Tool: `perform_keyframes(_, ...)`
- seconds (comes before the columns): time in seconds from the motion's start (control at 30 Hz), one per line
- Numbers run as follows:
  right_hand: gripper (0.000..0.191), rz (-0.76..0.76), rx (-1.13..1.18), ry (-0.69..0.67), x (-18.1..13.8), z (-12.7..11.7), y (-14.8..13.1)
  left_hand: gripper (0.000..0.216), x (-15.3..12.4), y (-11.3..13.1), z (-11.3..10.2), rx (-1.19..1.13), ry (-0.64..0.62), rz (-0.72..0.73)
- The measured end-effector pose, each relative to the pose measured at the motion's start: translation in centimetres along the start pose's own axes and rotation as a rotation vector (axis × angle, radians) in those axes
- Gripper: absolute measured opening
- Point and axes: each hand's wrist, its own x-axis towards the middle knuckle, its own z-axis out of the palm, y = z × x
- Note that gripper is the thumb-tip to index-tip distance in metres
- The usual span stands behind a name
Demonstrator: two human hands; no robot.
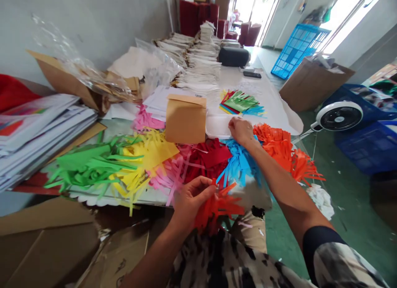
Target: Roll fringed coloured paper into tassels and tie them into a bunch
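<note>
My left hand (195, 199) pinches a bundle of orange-red fringed tissue paper (220, 205) at the table's front edge. Farther forward, my right hand (241, 131) is closed at the right end of a shallow white tray (217, 127); what its fingertips hold, if anything, is hidden. Beneath that wrist lies blue fringed paper (238, 160), with orange fringed paper (276, 143) to its right. Dark red fringed paper (209, 155), pink strips (166, 176), yellow fringed paper (155, 149) and green fringed paper (87, 162) spread leftward. A brown paper envelope (186, 119) stands beside the tray.
Behind the tray lies a multicoloured fringed bundle (242, 101). White paper stacks (201, 60), a black cylindrical object (234, 56) and a phone (252, 74) are farther back. Flat packets (46, 131) pile up at left. A white fan (337, 116) stands at right; cardboard boxes (46, 238) sit below.
</note>
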Motion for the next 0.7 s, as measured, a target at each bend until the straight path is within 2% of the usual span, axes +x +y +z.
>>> perform_keyframes(0.17, 0.025, -0.08, 0.175, 0.084, -1.3, -1.0, 0.9, 0.031, -0.2, -0.3, 1.0, -0.045, -0.078, 0.01)
perform_keyframes(0.27, 0.022, -0.115, 0.327, 0.098, -3.5, -1.8, 0.8, 0.028, -0.5, -0.3, 1.3, -0.004, -0.098, 0.065)
perform_keyframes(0.37, 0.023, -0.19, 0.763, 0.084, -8.2, -3.2, -0.1, 0.028, -1.0, -0.1, 1.7, 0.077, -0.074, 0.132)
perform_keyframes(0.43, 0.026, -0.218, 0.989, 0.012, -12.3, -4.6, -0.7, 0.029, -1.3, 0.0, 2.1, 0.134, -0.054, 0.168)
perform_keyframes(0.57, 0.009, -0.213, 1.028, -0.055, -19.2, -7.0, -1.3, 0.027, -2.1, 0.0, 3.2, 0.243, -0.059, 0.251)
perform_keyframes(0.7, 0.004, -0.206, 1.091, -0.069, -22.1, -7.8, -0.8, 0.026, -2.6, -0.4, 4.3, 0.264, -0.094, 0.288)
